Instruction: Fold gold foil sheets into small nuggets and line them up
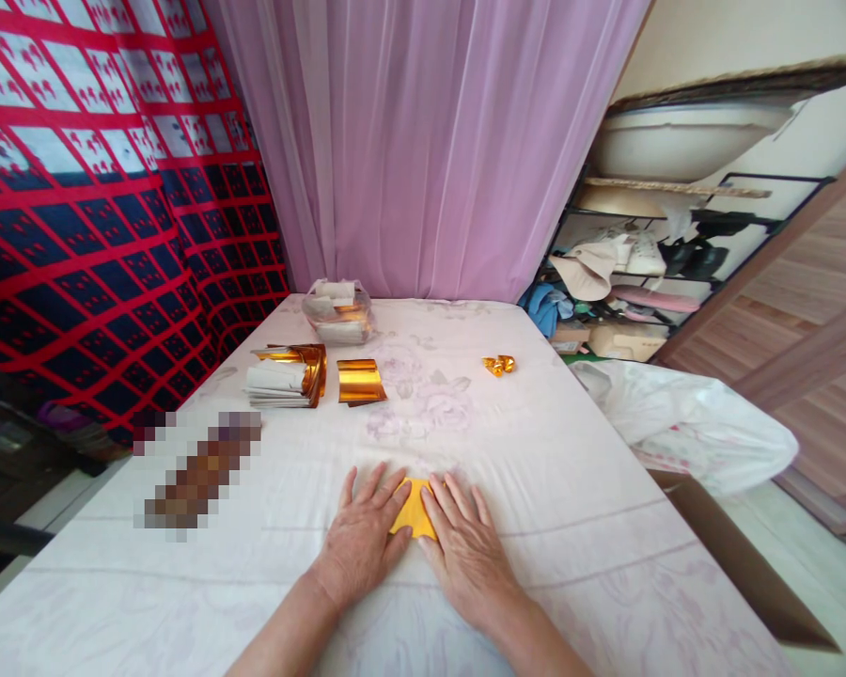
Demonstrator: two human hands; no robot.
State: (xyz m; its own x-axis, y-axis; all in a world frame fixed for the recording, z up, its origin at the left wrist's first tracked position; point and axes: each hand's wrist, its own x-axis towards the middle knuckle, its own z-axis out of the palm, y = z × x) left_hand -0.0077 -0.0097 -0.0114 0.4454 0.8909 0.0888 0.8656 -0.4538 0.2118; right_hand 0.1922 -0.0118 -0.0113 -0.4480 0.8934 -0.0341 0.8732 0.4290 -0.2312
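Yellow-gold, flat piece of paper (414, 515): on the table (571, 555), white cover with pale purple flowers, near side, right in front of you, between and partly under your hands. Your left hand (359, 538) is open, palm down, fingers spread, thumb and index over the paper's left edge. Your right hand (467, 543) same: open, flat, fingers spread, on the paper's right edge. Neither hand is closed around anything.

Beyond your hands, left of centre: small stack of shiny gold foil sheets (359, 381); just left of it, bigger stack of grey-white and gold foil sheets (280, 384). Behind those, clear plastic bag (339, 324) with more grey and gold sheets inside. Off to the right, well apart, small crumpled-looking gold foil piece (499, 365). On your left, a pixelated brownish object (204, 470); can't tell what.

Around the table: sheer purple curtain (423, 141) behind, red-and-navy checked fabric (113, 188) left, loaded black metal shelf rack (740, 222) right, white plastic bag (712, 423) beneath it.
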